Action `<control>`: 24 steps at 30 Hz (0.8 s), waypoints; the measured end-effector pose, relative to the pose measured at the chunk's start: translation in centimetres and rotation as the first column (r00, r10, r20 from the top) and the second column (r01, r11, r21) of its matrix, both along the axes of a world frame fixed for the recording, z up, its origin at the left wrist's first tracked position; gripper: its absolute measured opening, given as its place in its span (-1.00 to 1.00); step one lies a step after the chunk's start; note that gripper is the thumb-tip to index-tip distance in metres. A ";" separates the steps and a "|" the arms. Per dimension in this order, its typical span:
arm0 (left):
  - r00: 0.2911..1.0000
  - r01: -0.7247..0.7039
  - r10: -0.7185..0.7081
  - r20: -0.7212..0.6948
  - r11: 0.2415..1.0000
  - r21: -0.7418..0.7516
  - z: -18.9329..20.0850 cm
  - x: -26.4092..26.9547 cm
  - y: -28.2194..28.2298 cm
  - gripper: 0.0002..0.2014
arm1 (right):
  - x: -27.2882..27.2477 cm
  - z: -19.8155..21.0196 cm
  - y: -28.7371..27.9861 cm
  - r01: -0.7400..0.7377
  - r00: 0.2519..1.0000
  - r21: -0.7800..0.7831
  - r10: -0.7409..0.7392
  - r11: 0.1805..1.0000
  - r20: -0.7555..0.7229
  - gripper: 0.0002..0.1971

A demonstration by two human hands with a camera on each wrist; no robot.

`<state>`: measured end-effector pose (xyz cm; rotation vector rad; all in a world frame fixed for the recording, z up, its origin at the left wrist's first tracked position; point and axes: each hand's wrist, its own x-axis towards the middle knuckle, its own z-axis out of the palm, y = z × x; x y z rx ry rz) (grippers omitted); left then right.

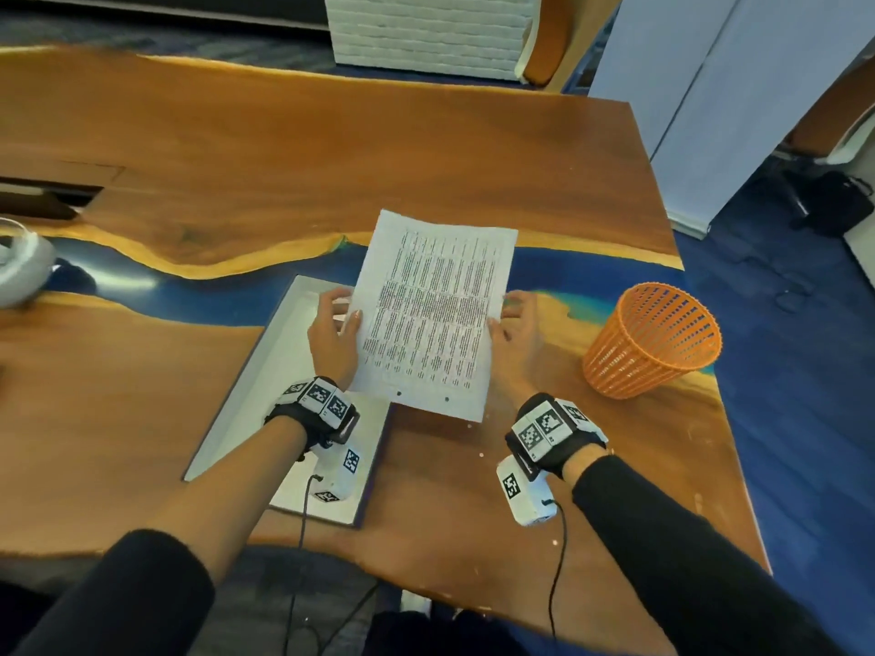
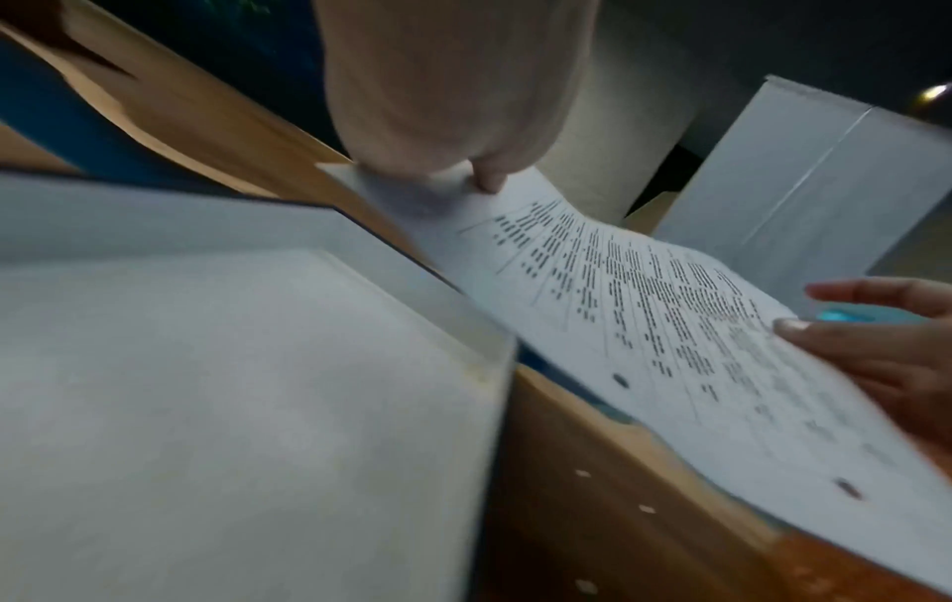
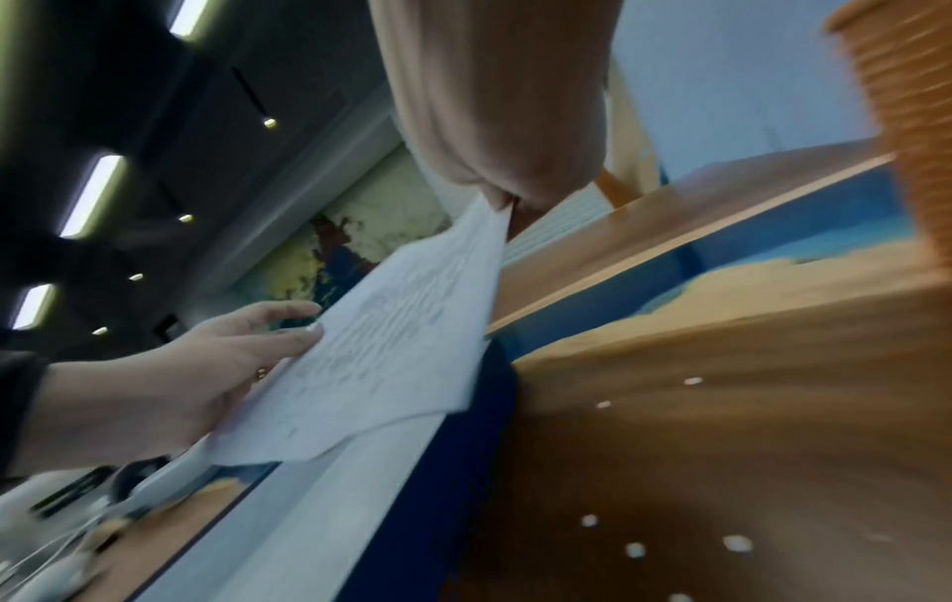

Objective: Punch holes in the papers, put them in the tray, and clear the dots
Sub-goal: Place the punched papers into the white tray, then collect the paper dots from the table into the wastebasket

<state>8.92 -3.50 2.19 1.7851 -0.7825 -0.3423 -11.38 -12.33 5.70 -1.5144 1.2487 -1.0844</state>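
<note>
A printed paper sheet [image 1: 433, 314] with two punched holes along its near edge is held in the air between both hands. My left hand [image 1: 348, 319] pinches its left edge, thumb on top. My right hand [image 1: 502, 319] pinches its right edge. The sheet's left part hangs over the white tray [image 1: 236, 419] with a dark blue rim, which lies on the table under my left wrist. In the left wrist view the paper [image 2: 644, 305] sags beside the tray [image 2: 206, 366]. Small white paper dots [image 3: 635, 550] lie scattered on the wood right of the tray. No punch is visible.
An orange mesh basket [image 1: 653, 340] stands on the table to the right, near the right edge. A grey and glass object [image 1: 19, 267] sits at the far left. The wooden table [image 1: 331, 158] has a blue resin band across its middle. White partitions stand at the back right.
</note>
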 end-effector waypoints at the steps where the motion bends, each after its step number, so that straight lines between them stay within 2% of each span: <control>1: 0.998 -0.024 0.022 0.052 0.999 0.036 -0.2 1.1 0.7 -0.80 | 1.1 -0.2 0.3 -0.038 0.999 0.011 0.038 0.999 -0.027 -0.77; 5: 0.974 -0.119 0.065 0.219 0.962 0.246 -1.9 5.4 4.9 -0.81 | 5.4 -2.7 2.5 -0.200 0.959 0.133 0.222 0.971 -0.177 -0.91; 8: 0.956 -0.202 0.087 0.280 0.887 0.415 -2.7 6.8 7.5 -0.79 | 7.8 -4.9 4.5 -0.310 0.900 0.260 0.370 0.915 -0.229 -0.87; 14: 0.953 -0.214 0.024 0.302 0.758 0.616 -4.4 7.4 10.0 -0.75 | 9.2 -7.4 7.1 -0.426 0.719 0.454 0.597 0.783 -0.355 -0.75; 17: 0.956 -0.230 0.021 0.292 0.670 0.706 -4.9 7.1 10.1 -0.75 | 9.2 -7.6 7.6 -0.442 0.660 0.470 0.632 0.764 -0.407 -0.71; 20: 0.958 -0.235 0.016 0.286 0.613 0.754 -5.0 6.5 9.9 -0.76 | 9.2 -7.8 7.7 -0.468 0.654 0.454 0.643 0.758 -0.399 -0.72; 22: 0.949 -0.261 0.017 0.315 0.600 0.756 -5.0 6.0 9.5 -0.76 | 8.7 -7.6 7.7 -0.483 0.668 0.388 0.617 0.785 -0.415 -0.73; 24: 0.932 -0.275 -0.012 0.363 0.629 0.727 -4.9 5.2 8.9 -0.73 | 7.9 -7.4 7.6 -0.498 0.709 0.272 0.567 0.823 -0.419 -0.76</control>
